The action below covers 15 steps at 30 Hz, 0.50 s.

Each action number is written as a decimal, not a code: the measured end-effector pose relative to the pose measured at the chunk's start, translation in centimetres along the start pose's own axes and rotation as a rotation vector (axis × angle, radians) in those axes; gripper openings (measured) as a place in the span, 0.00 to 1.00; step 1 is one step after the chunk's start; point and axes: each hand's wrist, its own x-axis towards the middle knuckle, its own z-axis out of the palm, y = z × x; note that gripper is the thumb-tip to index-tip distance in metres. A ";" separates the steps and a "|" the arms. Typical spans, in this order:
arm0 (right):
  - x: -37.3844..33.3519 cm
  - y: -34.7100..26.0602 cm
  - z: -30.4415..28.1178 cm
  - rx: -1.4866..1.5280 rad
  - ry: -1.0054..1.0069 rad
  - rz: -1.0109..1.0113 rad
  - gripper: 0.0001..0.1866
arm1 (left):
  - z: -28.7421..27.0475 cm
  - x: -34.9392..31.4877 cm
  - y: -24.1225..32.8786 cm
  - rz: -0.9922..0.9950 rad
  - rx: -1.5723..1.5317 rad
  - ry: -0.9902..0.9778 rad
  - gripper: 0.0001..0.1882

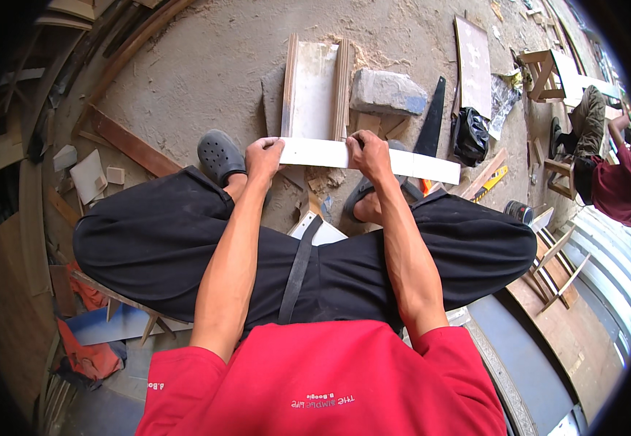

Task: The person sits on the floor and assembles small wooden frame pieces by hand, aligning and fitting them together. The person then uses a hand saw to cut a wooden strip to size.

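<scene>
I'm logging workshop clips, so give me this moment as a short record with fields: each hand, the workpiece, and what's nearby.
left hand: grips white strip's left end
right hand: grips strip near middle
white strip: lies crosswise at the end of a wooden channel piece
nearby: stone, handsaw, grey clog
floor: dusty concrete

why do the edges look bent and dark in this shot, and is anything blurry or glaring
Head view: fisheye bends straight boards toward the rim, with black corners. Daylight is soft and even, shadows faint. The white strip held by the left hand and right hand is bright but not glaring. The centre is sharp; the rim softens.
</scene>
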 end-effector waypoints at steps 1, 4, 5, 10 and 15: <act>0.0 0.2 0.1 -0.001 -0.001 0.006 0.12 | 0.0 -0.2 0.2 0.001 0.010 -0.001 0.16; -0.1 0.2 0.0 0.009 -0.007 0.024 0.12 | 0.0 -0.4 0.8 -0.006 0.015 -0.013 0.16; -0.1 0.1 0.0 0.015 -0.009 0.031 0.12 | -0.1 -0.5 0.9 -0.012 0.019 -0.012 0.16; -0.2 -0.2 -0.1 0.008 -0.015 0.024 0.12 | -0.2 -0.6 1.1 -0.046 0.031 0.001 0.16; -0.3 -0.3 0.1 0.030 -0.007 0.040 0.12 | -0.2 -0.7 1.2 -0.062 0.033 0.011 0.16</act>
